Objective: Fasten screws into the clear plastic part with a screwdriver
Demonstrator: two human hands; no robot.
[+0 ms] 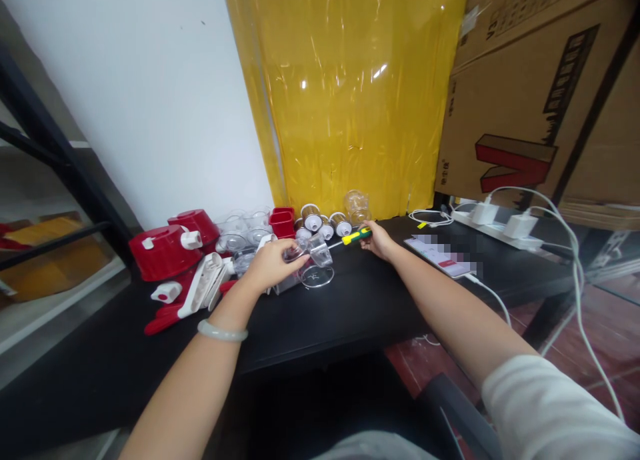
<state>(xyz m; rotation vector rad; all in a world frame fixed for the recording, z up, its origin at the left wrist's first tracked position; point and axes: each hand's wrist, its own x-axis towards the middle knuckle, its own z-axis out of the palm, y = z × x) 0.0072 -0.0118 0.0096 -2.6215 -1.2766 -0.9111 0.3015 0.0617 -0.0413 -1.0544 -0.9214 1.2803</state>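
My left hand (270, 265) is closed around a clear plastic cup part (314, 252) held just above the black table (350, 307). My right hand (380, 240) grips a screwdriver with a yellow and green handle (356, 236); its shaft points left toward the clear part. A clear round base (316, 277) lies on the table just below the held part. A pale bangle sits on my left wrist.
Red and white appliance parts (173, 260) and a red box (283, 221) lie at the left. Several clear cups and metal-ringed parts (320, 221) stand at the back. A phone (443, 255), cables and a power strip (495, 228) lie right. Yellow sheet and cardboard boxes stand behind.
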